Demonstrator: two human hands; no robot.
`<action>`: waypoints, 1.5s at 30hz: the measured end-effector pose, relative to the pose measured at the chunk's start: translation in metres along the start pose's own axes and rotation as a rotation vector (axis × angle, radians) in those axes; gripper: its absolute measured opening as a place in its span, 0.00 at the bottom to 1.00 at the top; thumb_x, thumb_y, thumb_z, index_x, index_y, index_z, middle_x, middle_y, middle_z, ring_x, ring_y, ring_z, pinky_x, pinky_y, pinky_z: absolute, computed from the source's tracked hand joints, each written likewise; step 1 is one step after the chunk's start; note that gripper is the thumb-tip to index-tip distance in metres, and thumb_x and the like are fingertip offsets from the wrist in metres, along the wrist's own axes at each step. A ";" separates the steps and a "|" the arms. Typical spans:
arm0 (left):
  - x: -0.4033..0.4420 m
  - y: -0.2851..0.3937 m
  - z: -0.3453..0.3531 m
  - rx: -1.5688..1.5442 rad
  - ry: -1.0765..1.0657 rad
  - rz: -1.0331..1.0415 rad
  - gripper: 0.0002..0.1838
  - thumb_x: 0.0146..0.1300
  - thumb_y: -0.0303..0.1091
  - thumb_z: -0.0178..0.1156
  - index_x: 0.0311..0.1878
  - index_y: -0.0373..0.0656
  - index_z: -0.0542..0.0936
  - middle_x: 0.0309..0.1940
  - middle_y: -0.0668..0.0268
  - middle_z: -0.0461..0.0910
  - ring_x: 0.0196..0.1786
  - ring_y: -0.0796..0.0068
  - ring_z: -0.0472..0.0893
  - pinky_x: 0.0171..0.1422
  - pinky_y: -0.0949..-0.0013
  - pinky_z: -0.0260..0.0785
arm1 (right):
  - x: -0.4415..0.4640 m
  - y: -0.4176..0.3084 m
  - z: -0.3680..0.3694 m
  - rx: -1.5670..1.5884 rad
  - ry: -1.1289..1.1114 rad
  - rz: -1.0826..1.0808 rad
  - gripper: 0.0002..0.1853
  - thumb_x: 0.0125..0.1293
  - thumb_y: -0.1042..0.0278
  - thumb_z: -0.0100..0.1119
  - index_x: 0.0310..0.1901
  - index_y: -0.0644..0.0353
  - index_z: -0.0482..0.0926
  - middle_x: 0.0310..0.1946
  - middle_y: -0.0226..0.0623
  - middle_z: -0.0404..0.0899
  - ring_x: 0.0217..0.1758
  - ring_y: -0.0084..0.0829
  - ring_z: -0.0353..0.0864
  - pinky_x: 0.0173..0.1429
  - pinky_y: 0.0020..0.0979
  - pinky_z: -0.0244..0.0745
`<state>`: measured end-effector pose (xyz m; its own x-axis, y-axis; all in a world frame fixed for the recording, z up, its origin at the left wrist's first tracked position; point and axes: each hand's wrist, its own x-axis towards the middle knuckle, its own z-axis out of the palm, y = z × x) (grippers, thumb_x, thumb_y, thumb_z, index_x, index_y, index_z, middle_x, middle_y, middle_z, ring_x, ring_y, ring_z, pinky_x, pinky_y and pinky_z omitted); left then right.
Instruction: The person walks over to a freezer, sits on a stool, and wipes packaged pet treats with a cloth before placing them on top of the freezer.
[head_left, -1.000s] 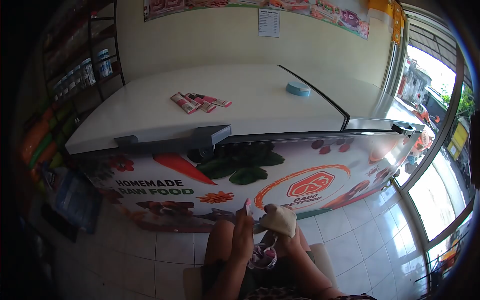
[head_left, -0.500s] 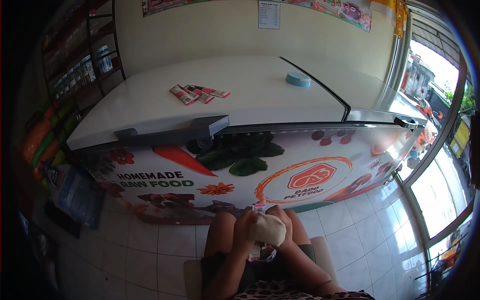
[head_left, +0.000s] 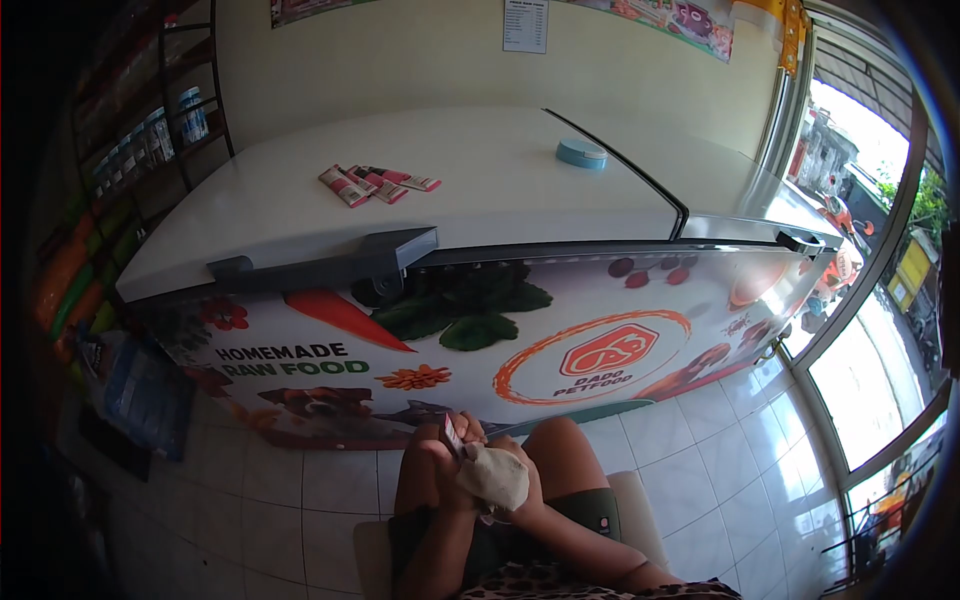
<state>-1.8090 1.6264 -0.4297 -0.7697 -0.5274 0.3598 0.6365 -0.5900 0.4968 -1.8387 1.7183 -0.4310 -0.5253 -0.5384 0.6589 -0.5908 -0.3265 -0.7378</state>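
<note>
Above my lap, my left hand is closed around a narrow pink-and-white packet that sticks up between its thumb and fingers. A cream cloth is bunched between my two hands. My right hand is closed on the cloth's right side, its fingertips partly hidden behind it. Below the cloth, something shiny shows a little, but I cannot make out what it is.
A white chest freezer stands ahead, its handle jutting forward. Several pink packets and a round blue container lie on its lid. Shelves with jars are left; a glass door is right.
Both hands have shifted left in view with the cloth. The pink packet now tilts beside my left thumb instead of standing upright between the hands. The camera view has turned slightly.
</note>
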 end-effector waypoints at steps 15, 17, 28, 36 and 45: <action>0.008 0.042 0.005 0.177 0.226 -0.060 0.25 0.61 0.54 0.51 0.50 0.43 0.67 0.27 0.72 0.65 0.30 0.78 0.67 0.35 0.73 0.64 | 0.038 -0.005 -0.023 0.313 -0.137 0.272 0.26 0.41 0.65 0.62 0.47 0.57 0.72 0.36 0.44 0.73 0.40 0.45 0.74 0.47 0.34 0.69; 0.012 0.027 -0.032 0.063 0.167 -0.045 0.24 0.61 0.52 0.51 0.51 0.42 0.68 0.28 0.71 0.66 0.31 0.77 0.67 0.35 0.72 0.64 | 0.046 -0.027 0.002 0.013 -0.134 0.152 0.26 0.41 0.64 0.61 0.47 0.57 0.72 0.36 0.44 0.73 0.40 0.46 0.74 0.47 0.34 0.69; 0.002 0.066 0.000 0.223 0.299 -0.037 0.17 0.67 0.46 0.43 0.37 0.42 0.71 0.29 0.70 0.65 0.29 0.78 0.68 0.30 0.75 0.59 | 0.035 0.003 -0.005 0.176 -0.211 0.136 0.21 0.46 0.67 0.61 0.43 0.64 0.70 0.35 0.38 0.73 0.39 0.34 0.74 0.46 0.32 0.67; 0.010 0.068 -0.005 0.123 0.218 0.188 0.16 0.68 0.45 0.41 0.25 0.50 0.61 0.19 0.77 0.54 0.19 0.87 0.53 0.27 0.80 0.50 | -0.017 0.001 0.025 0.593 -0.370 0.449 0.23 0.47 0.65 0.57 0.47 0.63 0.69 0.40 0.40 0.72 0.46 0.36 0.72 0.52 0.32 0.64; 0.016 0.043 0.005 0.348 0.521 -0.135 0.11 0.62 0.43 0.51 0.30 0.48 0.68 0.25 0.74 0.65 0.26 0.83 0.65 0.28 0.78 0.57 | 0.061 -0.012 -0.026 -0.144 -0.425 0.165 0.25 0.41 0.67 0.65 0.46 0.59 0.73 0.38 0.42 0.71 0.42 0.41 0.73 0.46 0.33 0.69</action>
<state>-1.7936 1.5957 -0.3983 -0.6615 -0.7416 -0.1114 0.4147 -0.4855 0.7696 -1.8794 1.7095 -0.3783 -0.3403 -0.8538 0.3940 -0.6149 -0.1149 -0.7802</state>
